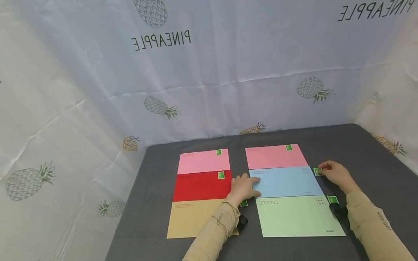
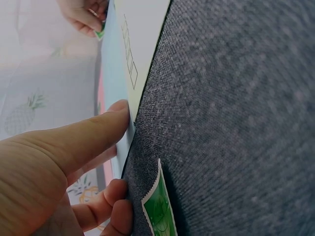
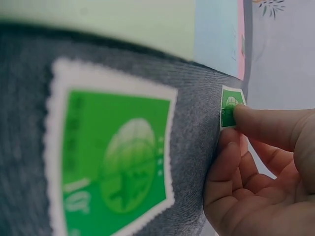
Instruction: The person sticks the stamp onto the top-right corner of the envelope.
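Note:
My left hand [image 1: 242, 188] rests at the left edge of the blue envelope [image 1: 284, 183], its thumb and index finger spread and pressing on the paper. Just right of that envelope, my right hand [image 1: 339, 177] pinches a green postage stamp [image 3: 228, 118] between thumb and fingers, close over the grey cloth. A printed stamp box shows in the blue envelope's upper right corner. Below lies a light green envelope [image 1: 297, 221], its top edge meeting the blue one. Another green stamp [image 3: 118, 157] lies beside it on the right. One more stamp [image 2: 160, 211] is under my left wrist.
Above the blue envelope lies a pink envelope [image 1: 274, 158] with a stamp in its corner. The left column holds a stamped pink envelope [image 1: 202, 162], a stamped red envelope [image 1: 199, 186] and a yellow envelope [image 1: 189, 221], partly covered by my left forearm. A pineapple-print curtain [image 1: 209, 105] stands behind the table.

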`<action>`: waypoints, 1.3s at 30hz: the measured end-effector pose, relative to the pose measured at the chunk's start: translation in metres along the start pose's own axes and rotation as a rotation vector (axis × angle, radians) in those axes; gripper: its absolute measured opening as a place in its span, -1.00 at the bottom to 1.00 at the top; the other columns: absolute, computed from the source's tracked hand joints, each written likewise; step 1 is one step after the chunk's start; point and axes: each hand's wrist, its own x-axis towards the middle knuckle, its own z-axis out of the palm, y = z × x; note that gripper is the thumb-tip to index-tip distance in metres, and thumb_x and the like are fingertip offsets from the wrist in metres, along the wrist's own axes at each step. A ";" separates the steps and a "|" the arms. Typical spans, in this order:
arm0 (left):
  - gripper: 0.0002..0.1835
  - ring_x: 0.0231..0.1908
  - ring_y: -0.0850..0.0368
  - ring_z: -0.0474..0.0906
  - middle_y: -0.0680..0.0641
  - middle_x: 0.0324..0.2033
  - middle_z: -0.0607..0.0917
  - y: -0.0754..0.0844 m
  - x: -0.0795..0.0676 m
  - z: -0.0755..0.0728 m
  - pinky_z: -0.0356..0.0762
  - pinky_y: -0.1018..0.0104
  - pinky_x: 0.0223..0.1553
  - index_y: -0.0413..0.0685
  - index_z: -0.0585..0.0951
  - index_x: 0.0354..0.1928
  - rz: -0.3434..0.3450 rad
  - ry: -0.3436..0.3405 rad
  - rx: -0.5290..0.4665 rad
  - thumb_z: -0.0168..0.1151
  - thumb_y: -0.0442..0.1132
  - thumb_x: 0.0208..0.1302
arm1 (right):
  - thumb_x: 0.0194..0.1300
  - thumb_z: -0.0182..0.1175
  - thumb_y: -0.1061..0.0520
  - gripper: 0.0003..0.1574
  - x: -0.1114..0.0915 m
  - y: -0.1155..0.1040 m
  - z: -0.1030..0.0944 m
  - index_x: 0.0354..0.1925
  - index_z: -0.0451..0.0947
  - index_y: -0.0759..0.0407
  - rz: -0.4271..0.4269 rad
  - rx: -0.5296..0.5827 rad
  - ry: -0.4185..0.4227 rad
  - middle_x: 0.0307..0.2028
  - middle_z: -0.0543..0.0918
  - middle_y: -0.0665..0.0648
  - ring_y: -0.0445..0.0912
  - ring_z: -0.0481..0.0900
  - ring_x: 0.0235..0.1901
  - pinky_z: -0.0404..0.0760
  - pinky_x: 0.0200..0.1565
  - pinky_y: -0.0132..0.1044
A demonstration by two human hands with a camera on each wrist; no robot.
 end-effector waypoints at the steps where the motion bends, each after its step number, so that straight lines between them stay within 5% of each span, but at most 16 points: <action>1: -0.42 -0.31 0.18 0.32 0.03 -0.14 0.53 0.000 0.000 0.000 0.26 0.29 -0.20 0.46 0.49 0.16 0.001 0.001 0.000 0.36 0.09 0.01 | 0.27 0.03 0.13 -0.56 0.000 0.000 0.000 -0.04 0.35 0.48 -0.005 0.001 0.001 -0.17 0.45 0.44 0.16 0.39 -0.23 0.33 -0.35 -0.25; 15: -0.42 -0.31 0.18 0.32 0.02 -0.14 0.53 -0.001 -0.001 0.000 0.26 0.29 -0.20 0.44 0.49 0.17 0.013 0.008 -0.014 0.35 0.08 0.01 | 0.35 0.03 0.00 -0.47 0.000 -0.003 -0.010 0.05 0.41 0.42 -0.053 0.068 -0.001 -0.06 0.50 0.43 0.08 0.46 -0.19 0.41 -0.32 -0.29; 23: -0.41 -0.30 0.18 0.33 0.03 -0.13 0.54 -0.002 0.000 0.002 0.26 0.29 -0.20 0.45 0.49 0.16 0.010 0.008 -0.017 0.35 0.08 0.00 | 0.32 0.05 -0.11 -0.33 -0.002 -0.017 -0.014 0.14 0.33 0.41 -0.040 0.106 -0.025 0.04 0.45 0.46 0.18 0.46 -0.07 0.49 -0.22 -0.10; 39: -0.42 -0.30 0.18 0.33 0.02 -0.13 0.54 -0.002 -0.001 0.001 0.26 0.29 -0.20 0.44 0.49 0.17 0.018 0.005 -0.022 0.34 0.09 0.01 | 0.27 0.12 -0.08 -0.26 0.003 -0.033 0.004 0.17 0.25 0.46 -0.045 0.145 -0.113 0.09 0.40 0.52 0.25 0.47 -0.03 0.49 -0.15 -0.07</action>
